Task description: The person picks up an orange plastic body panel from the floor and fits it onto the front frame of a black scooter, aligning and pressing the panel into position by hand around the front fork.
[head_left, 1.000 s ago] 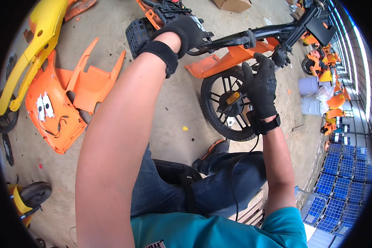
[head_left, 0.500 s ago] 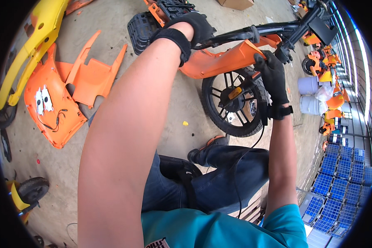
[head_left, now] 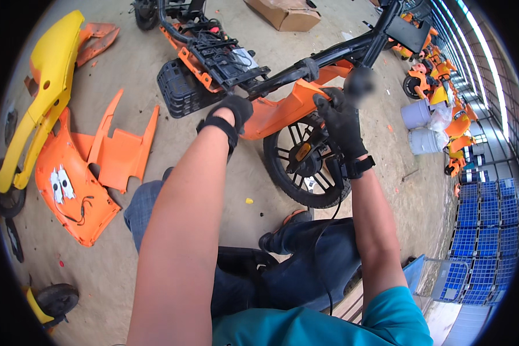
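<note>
A partly stripped scooter with a black frame (head_left: 288, 75) stands before me, an orange body panel (head_left: 285, 109) above its front wheel (head_left: 288, 190). My left hand (head_left: 236, 111), in a black glove, is curled at the panel's left end; its fingertips are hidden. My right hand (head_left: 343, 124), gloved too, is at the panel's right end beside the wheel. Closed round a black corded power tool (head_left: 334, 170), it covers much of that tool. A yellow patch shows by the wheel hub, and the black cord (head_left: 315, 248) runs down over my leg.
Orange panels (head_left: 83, 190) and a yellow panel (head_left: 49, 75) lie at left. A black basket (head_left: 181, 92) is beside the frame. A cardboard box (head_left: 285, 14) sits at the back. Buckets (head_left: 415, 114), more scooters (head_left: 438, 69) and blue crates (head_left: 481, 230) are at right.
The view has shifted, showing more of the scooter's frame. My left hand has come down from over the frame tube to the orange panel's left end. My right hand stays by the panel's right end.
</note>
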{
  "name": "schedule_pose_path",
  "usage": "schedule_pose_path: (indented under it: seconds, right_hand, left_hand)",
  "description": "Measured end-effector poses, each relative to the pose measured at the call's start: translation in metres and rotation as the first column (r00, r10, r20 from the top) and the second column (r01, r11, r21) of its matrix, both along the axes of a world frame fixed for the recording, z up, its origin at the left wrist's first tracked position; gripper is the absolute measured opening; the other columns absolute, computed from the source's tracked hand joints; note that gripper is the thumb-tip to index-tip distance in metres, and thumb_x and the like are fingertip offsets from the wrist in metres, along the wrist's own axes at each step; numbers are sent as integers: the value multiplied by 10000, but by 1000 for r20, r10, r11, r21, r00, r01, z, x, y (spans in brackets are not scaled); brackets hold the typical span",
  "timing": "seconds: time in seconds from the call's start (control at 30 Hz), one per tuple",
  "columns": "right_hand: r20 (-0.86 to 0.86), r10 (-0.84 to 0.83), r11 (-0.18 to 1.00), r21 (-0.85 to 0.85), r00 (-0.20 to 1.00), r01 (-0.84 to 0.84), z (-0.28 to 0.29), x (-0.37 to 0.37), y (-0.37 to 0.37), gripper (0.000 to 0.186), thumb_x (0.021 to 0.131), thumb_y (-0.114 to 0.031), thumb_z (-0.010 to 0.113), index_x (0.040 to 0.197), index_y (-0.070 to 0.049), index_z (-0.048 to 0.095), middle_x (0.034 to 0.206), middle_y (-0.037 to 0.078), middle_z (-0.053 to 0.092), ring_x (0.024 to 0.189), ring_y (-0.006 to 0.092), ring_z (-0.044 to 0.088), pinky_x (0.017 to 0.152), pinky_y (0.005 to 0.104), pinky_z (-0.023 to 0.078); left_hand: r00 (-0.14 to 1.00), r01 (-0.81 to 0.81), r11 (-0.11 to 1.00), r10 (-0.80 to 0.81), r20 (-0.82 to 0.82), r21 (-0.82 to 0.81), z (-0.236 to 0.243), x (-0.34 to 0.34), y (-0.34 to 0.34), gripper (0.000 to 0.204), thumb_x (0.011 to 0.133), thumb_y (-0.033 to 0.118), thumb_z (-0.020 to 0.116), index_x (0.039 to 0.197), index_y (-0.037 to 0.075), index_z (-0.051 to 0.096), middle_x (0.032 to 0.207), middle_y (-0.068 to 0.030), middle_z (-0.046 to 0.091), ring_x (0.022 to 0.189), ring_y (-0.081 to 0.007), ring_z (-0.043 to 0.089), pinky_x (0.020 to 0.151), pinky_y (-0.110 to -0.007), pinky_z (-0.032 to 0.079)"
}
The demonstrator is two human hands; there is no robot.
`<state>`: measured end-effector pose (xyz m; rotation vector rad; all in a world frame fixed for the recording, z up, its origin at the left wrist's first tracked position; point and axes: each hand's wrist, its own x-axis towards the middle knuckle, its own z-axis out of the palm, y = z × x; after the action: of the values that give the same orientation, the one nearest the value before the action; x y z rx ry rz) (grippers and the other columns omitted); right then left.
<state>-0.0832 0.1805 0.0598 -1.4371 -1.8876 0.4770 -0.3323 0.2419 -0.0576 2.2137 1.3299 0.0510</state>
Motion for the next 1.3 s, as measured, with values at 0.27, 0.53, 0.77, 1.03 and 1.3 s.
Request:
schedule_pose_path:
  seconds: [0.27,0.53,0.77,1.03,1.3]
  right_hand:
    - [-89,1,992,-128,996,-13,19,-7,-3,278,902,-228,658,995,34,667,735,101,643,673,189,628,632,337,495]
    - [-87,-8,998,-64,996,2,11,3,-6,285,916,-249,648,978,29,660,780,106,633,695,186,614,643,338,484]
    - [-63,4,998,-56,998,-8,16,7,-6,251,916,-221,642,964,25,648,779,131,617,687,208,613,637,350,480]
    - [-17,-30,967,254,999,33,-5,-2,-12,168,936,-164,606,948,3,597,867,207,593,828,410,589,720,462,461]
    - [-101,-120,953,268,988,144,-28,-8,-15,211,925,-185,623,1031,-4,601,965,198,616,887,401,604,756,463,481]
  left_hand:
    - [979,57,980,-93,183,191,-23,44,12,280,832,264,646,958,19,689,866,-217,700,748,-302,705,630,-394,549]
    - [837,-256,962,170,520,97,60,92,-26,339,910,227,525,968,-83,648,978,-307,672,977,-439,650,853,-479,522]
    - [647,-509,861,397,651,-19,71,106,-42,225,888,170,562,849,-20,674,863,-264,675,871,-428,661,761,-482,521]
    - [644,-564,813,320,695,148,41,120,-38,260,904,183,536,851,-47,644,866,-275,663,844,-431,644,750,-497,497]
    - [646,-453,891,314,696,19,32,102,-26,305,953,186,492,978,-86,628,977,-302,661,927,-463,617,792,-489,479]
